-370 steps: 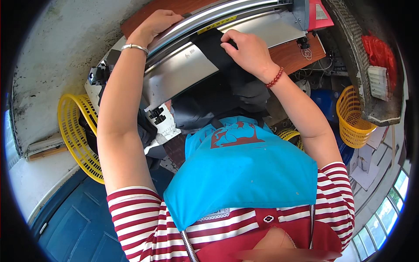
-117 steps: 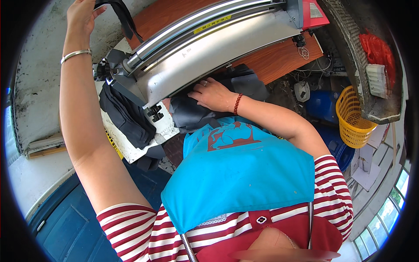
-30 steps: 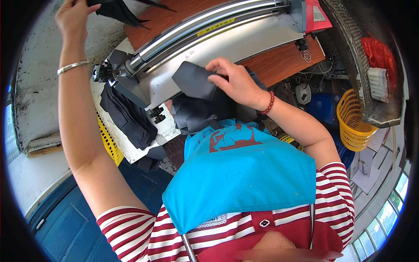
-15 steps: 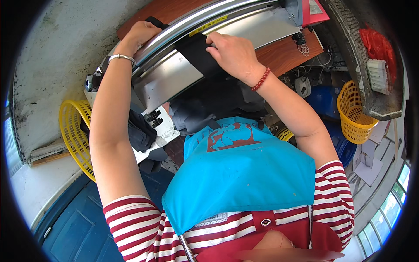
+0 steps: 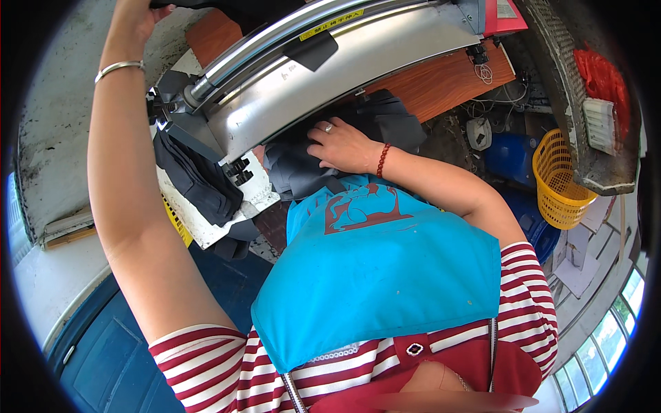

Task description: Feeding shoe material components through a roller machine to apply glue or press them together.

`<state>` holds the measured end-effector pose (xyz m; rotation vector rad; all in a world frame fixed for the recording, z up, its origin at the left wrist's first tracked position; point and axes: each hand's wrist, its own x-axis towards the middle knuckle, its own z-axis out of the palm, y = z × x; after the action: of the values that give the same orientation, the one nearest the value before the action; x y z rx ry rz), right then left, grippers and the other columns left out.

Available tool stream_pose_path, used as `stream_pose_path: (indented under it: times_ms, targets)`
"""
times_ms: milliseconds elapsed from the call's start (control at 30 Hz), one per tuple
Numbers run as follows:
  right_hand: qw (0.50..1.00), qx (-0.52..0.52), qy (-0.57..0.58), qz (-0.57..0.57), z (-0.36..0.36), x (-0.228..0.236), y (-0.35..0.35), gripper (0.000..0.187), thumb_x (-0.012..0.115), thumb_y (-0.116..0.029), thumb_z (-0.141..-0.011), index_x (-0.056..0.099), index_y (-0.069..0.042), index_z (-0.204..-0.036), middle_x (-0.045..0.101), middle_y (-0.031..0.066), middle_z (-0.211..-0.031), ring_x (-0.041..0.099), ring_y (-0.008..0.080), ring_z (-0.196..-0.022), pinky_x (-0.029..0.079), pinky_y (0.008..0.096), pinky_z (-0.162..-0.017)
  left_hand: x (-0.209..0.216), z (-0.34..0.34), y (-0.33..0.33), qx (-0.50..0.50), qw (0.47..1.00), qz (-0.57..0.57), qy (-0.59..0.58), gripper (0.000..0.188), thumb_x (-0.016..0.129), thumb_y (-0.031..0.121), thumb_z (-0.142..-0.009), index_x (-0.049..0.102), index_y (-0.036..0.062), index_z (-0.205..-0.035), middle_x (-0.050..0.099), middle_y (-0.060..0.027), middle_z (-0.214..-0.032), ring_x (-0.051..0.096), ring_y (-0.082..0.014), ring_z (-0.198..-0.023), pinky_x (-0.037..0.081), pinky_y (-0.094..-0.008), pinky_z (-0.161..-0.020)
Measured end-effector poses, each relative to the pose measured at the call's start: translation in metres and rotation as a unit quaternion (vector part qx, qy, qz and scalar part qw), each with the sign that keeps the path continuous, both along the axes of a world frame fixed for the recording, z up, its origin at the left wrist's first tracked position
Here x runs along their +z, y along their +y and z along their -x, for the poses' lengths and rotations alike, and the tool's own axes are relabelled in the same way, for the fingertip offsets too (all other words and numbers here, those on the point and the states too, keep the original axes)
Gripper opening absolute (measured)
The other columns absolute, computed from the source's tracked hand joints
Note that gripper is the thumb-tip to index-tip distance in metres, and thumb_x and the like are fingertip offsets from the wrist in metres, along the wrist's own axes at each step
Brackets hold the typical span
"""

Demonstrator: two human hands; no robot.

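A machine with a long metal roller and a silver feed plate (image 5: 272, 89) stretches across the top. A dark fabric piece (image 5: 313, 52) hangs below its roller, one corner pointing down onto the plate. Beyond the machine's left end, my left hand (image 5: 141, 22) is raised at the picture's upper edge, closed on another dark fabric piece (image 5: 258, 9); part of this hand is cut off. My right hand (image 5: 344, 147) rests on a pile of dark fabric pieces (image 5: 396, 122) between the machine and my blue apron (image 5: 385, 268), its fingers slightly apart.
More dark pieces (image 5: 196, 180) lie stacked on a white board (image 5: 265, 196) at the left. A brown wooden tabletop (image 5: 441, 86) extends beneath the machine. To the right are a yellow basket (image 5: 561, 196), a blue container (image 5: 509, 158) and a red plastic bag (image 5: 597, 76).
My left hand has moved up and left, beyond the machine's end. My right hand has left the fabric at the roller and come down to the pile. Less of that fabric shows on the plate.
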<state>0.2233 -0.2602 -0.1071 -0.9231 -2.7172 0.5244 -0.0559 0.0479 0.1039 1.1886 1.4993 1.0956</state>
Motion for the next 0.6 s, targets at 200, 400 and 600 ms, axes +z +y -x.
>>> stream_pose_path:
  times_ms: [200, 400, 600]
  targets:
    - [0.993, 0.056, -0.024, -0.101, 0.001, -0.002, -0.005, 0.019, 0.074, -0.02, -0.081, 0.064, -0.012, -0.094, 0.063, 0.0052, -0.104, 0.059, 0.0242, -0.102, 0.047, 0.0382, -0.089, 0.053, 0.05, 0.013, -0.024, 0.998, -0.013, -0.064, 0.017, 0.066, 0.018, -0.095, 0.06, 0.0047, -0.103, 0.061, -0.004, -0.1, 0.059, -0.0138, -0.078, 0.051, -0.0269, -0.056]
    - [0.971, -0.037, 0.202, 0.121, -0.021, 0.063, 0.004, 0.017, 0.073, -0.013, -0.086, 0.061, -0.007, -0.098, 0.068, 0.0059, -0.095, 0.067, 0.0249, -0.085, 0.052, 0.0338, -0.081, 0.066, 0.022, -0.016, 0.124, 0.974, -0.184, 0.037, 0.021, 0.06, 0.006, -0.097, 0.063, 0.0043, -0.118, 0.063, -0.0058, -0.101, 0.062, -0.013, -0.083, 0.055, -0.0267, -0.058]
    - [0.875, -0.245, 0.333, 0.251, -0.043, 0.103, 0.044, 0.018, 0.062, -0.008, -0.097, 0.067, 0.002, -0.111, 0.072, 0.0083, -0.101, 0.068, 0.0133, -0.094, 0.054, 0.0282, -0.086, -0.002, -0.018, -0.022, -0.059, 0.927, -0.244, 0.278, 0.037, 0.047, 0.001, -0.099, 0.076, 0.0173, -0.117, 0.063, -0.0025, -0.077, 0.064, -0.0122, -0.065, 0.056, -0.0264, -0.057]
